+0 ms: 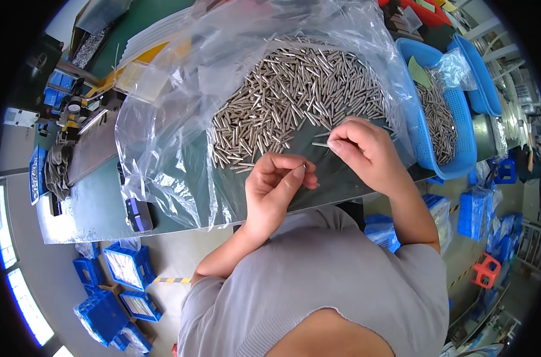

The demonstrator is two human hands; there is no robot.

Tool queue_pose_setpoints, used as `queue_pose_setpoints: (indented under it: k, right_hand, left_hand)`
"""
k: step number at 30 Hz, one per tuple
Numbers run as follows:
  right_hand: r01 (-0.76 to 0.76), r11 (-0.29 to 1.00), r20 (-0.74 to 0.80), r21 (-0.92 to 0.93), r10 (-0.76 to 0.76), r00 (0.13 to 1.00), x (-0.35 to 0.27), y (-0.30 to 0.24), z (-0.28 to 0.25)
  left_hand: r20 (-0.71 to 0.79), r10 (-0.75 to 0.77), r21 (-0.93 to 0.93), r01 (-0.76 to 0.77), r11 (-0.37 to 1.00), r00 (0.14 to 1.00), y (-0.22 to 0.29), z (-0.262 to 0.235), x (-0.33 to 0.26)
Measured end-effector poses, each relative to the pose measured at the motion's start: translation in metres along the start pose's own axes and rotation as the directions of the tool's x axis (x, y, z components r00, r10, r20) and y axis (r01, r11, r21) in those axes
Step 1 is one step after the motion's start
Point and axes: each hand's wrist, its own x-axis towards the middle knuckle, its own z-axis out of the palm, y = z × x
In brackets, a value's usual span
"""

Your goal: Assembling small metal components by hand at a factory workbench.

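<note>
Between the thumb and fingers of my left hand (273,189) is a small metal part (306,166), of which only the end shows. My right hand (368,152) pinches a slim metal pin (320,144) that points left, toward the heap. Just beyond both hands lies a big pile of short silver metal pins (294,89), spread on a clear plastic sheet (163,137). The two hands are apart, above the near part of the green table (86,208).
Right of the pile stands a blue plastic basket (470,140) holding more pins and a green slip. Another blue basket (488,95) sits beyond it. A purple-and-black object (139,215) rests near the front left edge. Blue crates (127,265) stand on the floor.
</note>
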Motion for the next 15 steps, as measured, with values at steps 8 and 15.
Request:
queue_pose_setpoints:
  k: [8, 15]
  right_hand:
    - [0.041, 0.998, 0.142, 0.039, -0.046, 0.989, -0.0016, -0.0089, -0.0042]
    - [0.072, 0.997, 0.169, -0.015, -0.069, 0.983, 0.0002, -0.0089, -0.0046]
  left_hand:
    - [0.006, -0.015, 0.021, 0.015, 1.000, 1.000, 0.0023, 0.0032, 0.0007]
    - [0.020, -0.017, 0.033, 0.016, 0.999, 1.000, 0.0005, 0.0021, -0.0016]
